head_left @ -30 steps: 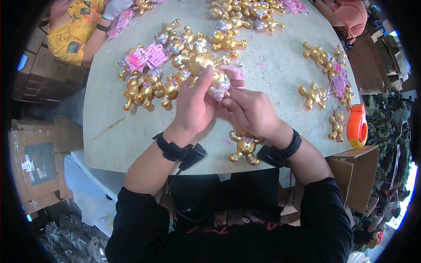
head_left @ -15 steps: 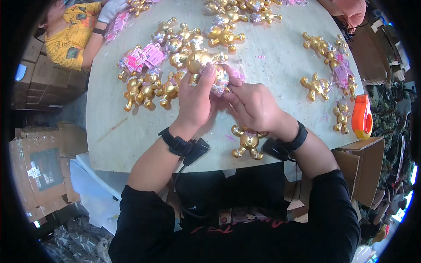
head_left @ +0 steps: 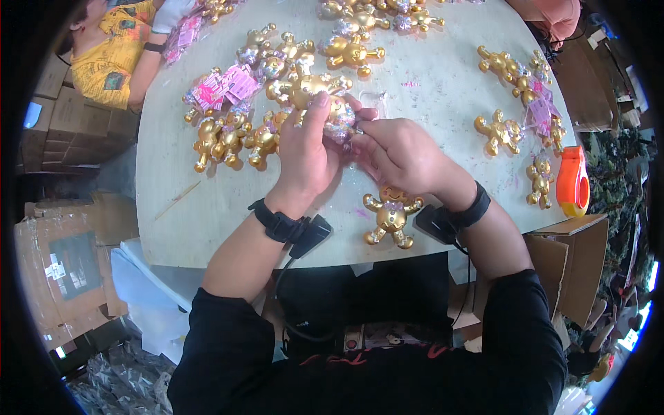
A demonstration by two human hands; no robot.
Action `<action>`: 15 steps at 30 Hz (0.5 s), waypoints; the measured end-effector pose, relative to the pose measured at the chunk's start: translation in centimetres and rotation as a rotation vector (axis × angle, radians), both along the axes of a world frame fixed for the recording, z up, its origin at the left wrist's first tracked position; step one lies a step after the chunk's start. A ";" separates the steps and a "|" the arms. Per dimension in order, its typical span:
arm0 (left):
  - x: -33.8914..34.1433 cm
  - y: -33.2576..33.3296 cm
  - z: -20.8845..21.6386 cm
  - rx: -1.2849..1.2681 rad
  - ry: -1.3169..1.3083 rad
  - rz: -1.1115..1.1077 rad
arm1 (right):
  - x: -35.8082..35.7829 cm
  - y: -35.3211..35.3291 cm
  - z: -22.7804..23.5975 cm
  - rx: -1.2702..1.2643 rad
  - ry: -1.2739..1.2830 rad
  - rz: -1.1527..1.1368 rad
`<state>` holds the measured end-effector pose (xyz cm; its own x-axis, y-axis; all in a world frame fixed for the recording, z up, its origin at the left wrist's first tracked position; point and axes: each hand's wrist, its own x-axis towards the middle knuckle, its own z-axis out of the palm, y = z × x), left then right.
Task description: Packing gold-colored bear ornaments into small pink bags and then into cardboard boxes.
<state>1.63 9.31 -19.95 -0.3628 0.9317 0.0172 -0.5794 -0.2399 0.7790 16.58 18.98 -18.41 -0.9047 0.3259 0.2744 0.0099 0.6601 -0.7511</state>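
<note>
My left hand (head_left: pixel 304 162) is wrapped round a gold figure (head_left: pixel 309 90) over the bench (head_left: pixel 228 235); my right hand (head_left: pixel 404 155) is curled in a pinch at the figure's head end, its exact grip hidden. Crowding the figure's left and far side is a heap (head_left: pixel 227 138) of others, with pink tags (head_left: pixel 238 83) on top. A spare (head_left: pixel 392 216) lies nearer me than the figure, a stick (head_left: pixel 178 200) to its left, and loose ones (head_left: pixel 499 131) and an orange tape dispenser (head_left: pixel 568 173) well to its right. Also right of it, a clear bag (head_left: pixel 541 114) shows something pink inside. Farther right, an open carton (head_left: pixel 577 256) has contents I cannot see; far left stands a taped box (head_left: pixel 72 266).
</note>
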 end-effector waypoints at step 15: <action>-0.4 -0.1 -0.8 -0.067 -0.159 -0.069 | 0.5 0.4 -0.1 0.051 -0.065 0.033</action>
